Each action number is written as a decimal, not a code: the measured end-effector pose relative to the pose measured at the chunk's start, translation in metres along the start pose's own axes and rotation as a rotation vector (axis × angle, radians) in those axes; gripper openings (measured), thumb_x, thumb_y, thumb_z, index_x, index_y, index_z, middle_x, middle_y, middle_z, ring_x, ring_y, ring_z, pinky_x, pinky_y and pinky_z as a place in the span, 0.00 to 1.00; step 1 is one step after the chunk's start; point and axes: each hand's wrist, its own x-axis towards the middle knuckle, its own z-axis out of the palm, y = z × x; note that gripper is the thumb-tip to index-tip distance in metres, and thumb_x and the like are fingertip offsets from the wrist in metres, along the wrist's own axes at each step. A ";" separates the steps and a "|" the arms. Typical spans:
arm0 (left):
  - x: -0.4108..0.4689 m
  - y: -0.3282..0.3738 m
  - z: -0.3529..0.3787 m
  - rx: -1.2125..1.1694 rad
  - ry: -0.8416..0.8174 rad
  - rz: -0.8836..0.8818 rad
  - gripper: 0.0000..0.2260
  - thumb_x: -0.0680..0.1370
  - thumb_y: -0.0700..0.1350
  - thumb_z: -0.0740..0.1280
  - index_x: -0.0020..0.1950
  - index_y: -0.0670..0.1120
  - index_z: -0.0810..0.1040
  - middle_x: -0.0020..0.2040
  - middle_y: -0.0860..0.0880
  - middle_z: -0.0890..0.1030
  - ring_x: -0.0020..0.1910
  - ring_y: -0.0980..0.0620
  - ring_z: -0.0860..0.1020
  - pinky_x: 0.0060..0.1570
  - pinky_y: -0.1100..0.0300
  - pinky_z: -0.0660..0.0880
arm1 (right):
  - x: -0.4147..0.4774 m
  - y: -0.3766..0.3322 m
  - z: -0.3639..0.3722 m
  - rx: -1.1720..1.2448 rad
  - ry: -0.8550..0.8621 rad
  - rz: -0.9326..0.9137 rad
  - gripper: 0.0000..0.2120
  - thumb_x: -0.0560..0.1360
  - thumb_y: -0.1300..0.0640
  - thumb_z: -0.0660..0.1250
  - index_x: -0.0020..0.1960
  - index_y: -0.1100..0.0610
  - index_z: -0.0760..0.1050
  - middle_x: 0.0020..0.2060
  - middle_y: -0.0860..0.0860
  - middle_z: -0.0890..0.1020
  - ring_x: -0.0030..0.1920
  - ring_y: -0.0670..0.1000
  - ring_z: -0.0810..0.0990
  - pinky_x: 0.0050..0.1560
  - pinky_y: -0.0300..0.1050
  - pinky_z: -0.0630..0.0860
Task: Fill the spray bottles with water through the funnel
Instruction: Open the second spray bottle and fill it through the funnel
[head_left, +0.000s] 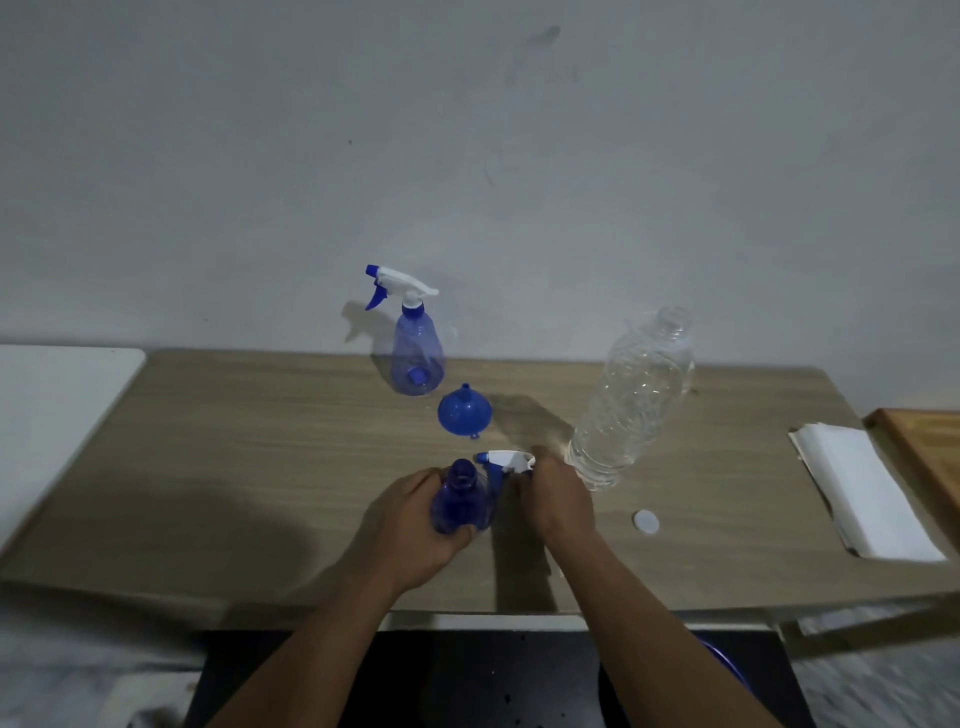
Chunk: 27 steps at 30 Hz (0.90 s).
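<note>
My left hand is wrapped around a blue spray bottle near the table's front; its neck is uncovered. Just right of that neck, my right hand holds the white and blue spray head, which is off the bottle. A blue funnel lies upside down on the table behind them. Farther back stands a second blue spray bottle with its spray head screwed on. A clear water bottle stands uncapped to the right, and its white cap lies on the table near my right wrist.
The wooden table stands against a grey wall. Folded white paper towels lie at the right end, beside a wooden board. A white surface adjoins the table on the left. A dark counter lies below the front edge.
</note>
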 end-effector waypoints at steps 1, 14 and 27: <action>0.000 0.000 0.001 -0.003 0.004 -0.006 0.24 0.67 0.61 0.73 0.60 0.62 0.72 0.53 0.63 0.77 0.52 0.61 0.76 0.54 0.59 0.77 | 0.000 0.001 0.001 -0.008 0.003 -0.006 0.11 0.80 0.54 0.64 0.60 0.57 0.75 0.54 0.56 0.83 0.53 0.59 0.82 0.46 0.49 0.75; -0.005 0.002 0.007 -0.056 0.039 -0.065 0.25 0.69 0.57 0.75 0.65 0.59 0.73 0.57 0.61 0.77 0.54 0.61 0.75 0.58 0.58 0.76 | 0.002 0.002 -0.001 -0.154 0.054 -0.032 0.12 0.82 0.49 0.62 0.57 0.57 0.76 0.51 0.54 0.83 0.50 0.56 0.83 0.45 0.49 0.77; -0.005 -0.005 0.016 -0.133 0.101 -0.049 0.21 0.71 0.50 0.76 0.62 0.52 0.75 0.54 0.57 0.78 0.48 0.63 0.74 0.47 0.78 0.66 | 0.087 -0.055 0.004 0.126 -0.192 -0.221 0.39 0.75 0.54 0.74 0.79 0.57 0.58 0.73 0.59 0.70 0.70 0.61 0.72 0.66 0.53 0.71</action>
